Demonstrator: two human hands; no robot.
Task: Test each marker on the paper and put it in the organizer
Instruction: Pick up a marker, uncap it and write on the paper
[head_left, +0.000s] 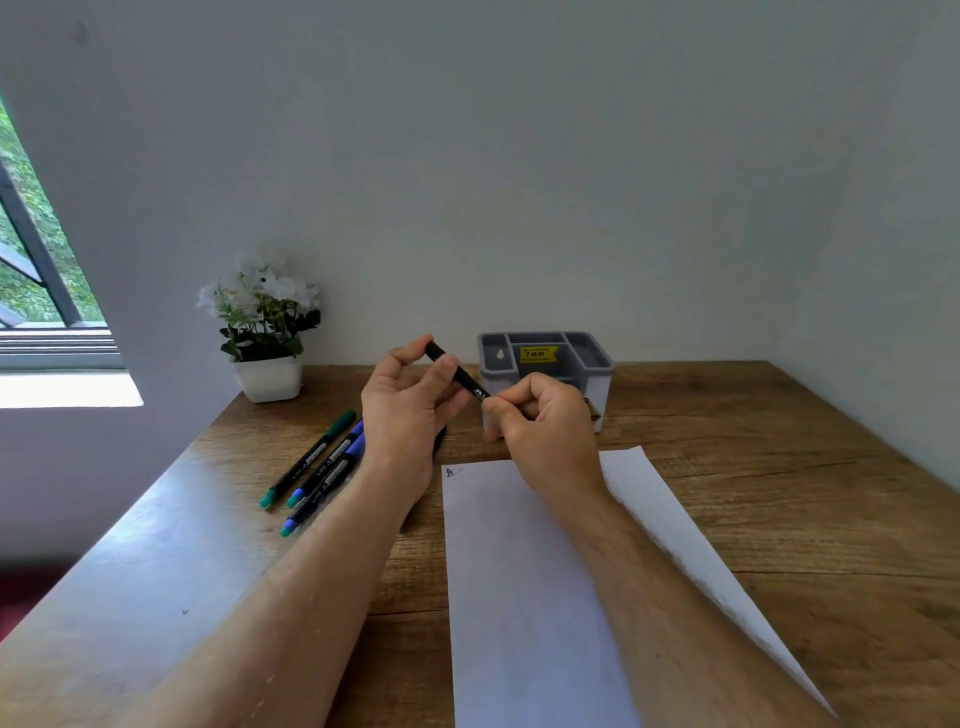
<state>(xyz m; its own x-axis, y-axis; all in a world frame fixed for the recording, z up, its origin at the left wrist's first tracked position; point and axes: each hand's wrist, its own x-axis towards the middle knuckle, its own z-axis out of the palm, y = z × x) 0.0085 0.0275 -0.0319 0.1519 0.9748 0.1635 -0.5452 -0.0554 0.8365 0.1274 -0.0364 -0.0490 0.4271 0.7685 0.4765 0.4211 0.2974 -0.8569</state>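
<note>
Fingers (447, 371) of both your hands pinch one black marker (457, 375) above the paper (519, 571). Only one small scribble (451, 472) shows; three markers (322, 462) wait on the worktop (779, 467), and the organizer (545, 364) looks empty.

A black marker (458, 373). Grey organizer (545, 364) with a yellow sticker (538, 354). White paper (519, 597) bearing a small dark scribble (451, 472). Brown wood-grain surface (779, 467). Green-capped marker (311, 457), blue-capped markers (332, 462). White flowers (260, 291), white pot (268, 378).

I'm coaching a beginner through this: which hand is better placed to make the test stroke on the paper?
Probably the right hand: it pinches the black marker's near end directly above the paper. The left hand holds the far end, off the sheet's left edge.
</note>
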